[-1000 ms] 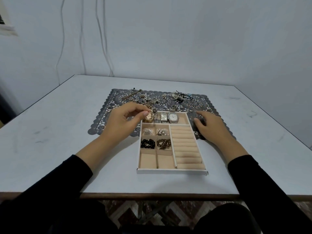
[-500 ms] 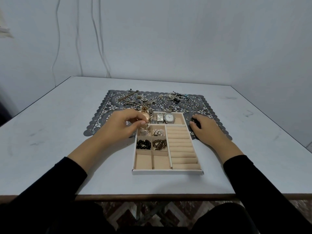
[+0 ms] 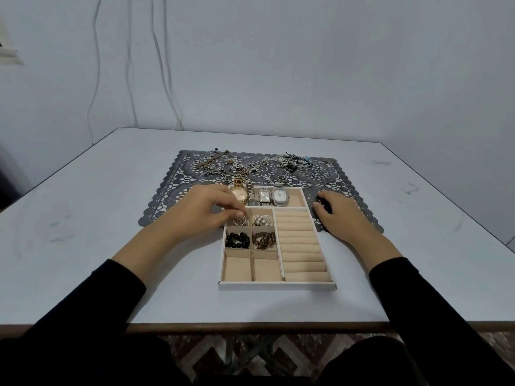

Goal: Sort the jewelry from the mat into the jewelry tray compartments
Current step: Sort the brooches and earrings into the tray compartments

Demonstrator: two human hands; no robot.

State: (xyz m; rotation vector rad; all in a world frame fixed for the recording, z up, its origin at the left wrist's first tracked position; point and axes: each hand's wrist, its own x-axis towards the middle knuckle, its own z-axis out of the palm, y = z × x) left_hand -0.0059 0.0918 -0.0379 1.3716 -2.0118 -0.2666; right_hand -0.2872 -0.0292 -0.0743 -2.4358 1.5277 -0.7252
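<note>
The white jewelry tray [image 3: 277, 285] with beige compartments lies near the table's front, its far end on the dark lace mat [image 3: 172, 190]. A gold watch [image 3: 239, 195], a small square watch [image 3: 264, 195] and a silver watch [image 3: 279, 196] lie in its far long compartment. My left hand [image 3: 209, 213] reaches in from the left, thumb and forefinger pinched just below the gold watch's face, over a gold shell piece [image 3: 240, 220]. My right hand [image 3: 342, 215] rests on the mat beside the tray, fingers curled over a black bead bracelet [image 3: 323, 206].
A pearl piece [image 3: 262, 220], black beads [image 3: 237, 240] and brown beads [image 3: 264, 240] fill small compartments; the ring rolls [image 3: 301, 246] hold nothing. Tangled chains [image 3: 217, 164], bracelets [image 3: 294, 160] and rings [image 3: 320, 174] lie on the mat's far side. The table edge [image 3: 250, 327] is close.
My left hand has set the gold watch down at the left end of the far compartment and slid its fingertips back toward me. The right hand has stayed put.
</note>
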